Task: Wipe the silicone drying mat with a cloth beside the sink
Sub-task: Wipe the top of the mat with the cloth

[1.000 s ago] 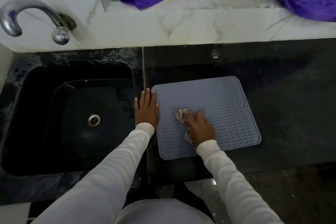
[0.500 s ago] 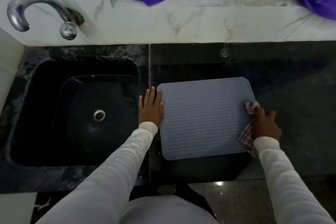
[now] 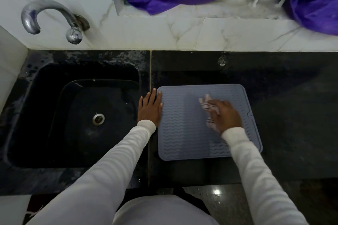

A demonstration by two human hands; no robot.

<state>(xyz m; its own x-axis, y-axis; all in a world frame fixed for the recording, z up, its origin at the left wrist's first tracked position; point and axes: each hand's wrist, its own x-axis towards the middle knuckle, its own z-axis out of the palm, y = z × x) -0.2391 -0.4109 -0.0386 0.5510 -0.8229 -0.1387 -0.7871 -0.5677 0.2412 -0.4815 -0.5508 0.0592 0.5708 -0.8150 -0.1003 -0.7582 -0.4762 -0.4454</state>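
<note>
While the left hand (image 3: 150, 108) lies flat with straight fingers on the mat's left edge, next to the sink (image 3: 76, 115), the right hand (image 3: 225, 116) presses a blurred checked cloth (image 3: 208, 107) on the silicone drying mat (image 3: 184, 133). Its longer side seems to run from left to right on the dark counter (image 3: 292, 115). No writing can be read.

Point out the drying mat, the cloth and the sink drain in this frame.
drying mat (image 3: 184, 133): head view, on its bare ribbed surface left of centre.
cloth (image 3: 205, 103): head view, on the blurred checked part ahead of the fingers.
sink drain (image 3: 98, 119): head view, on the metal ring.
</note>
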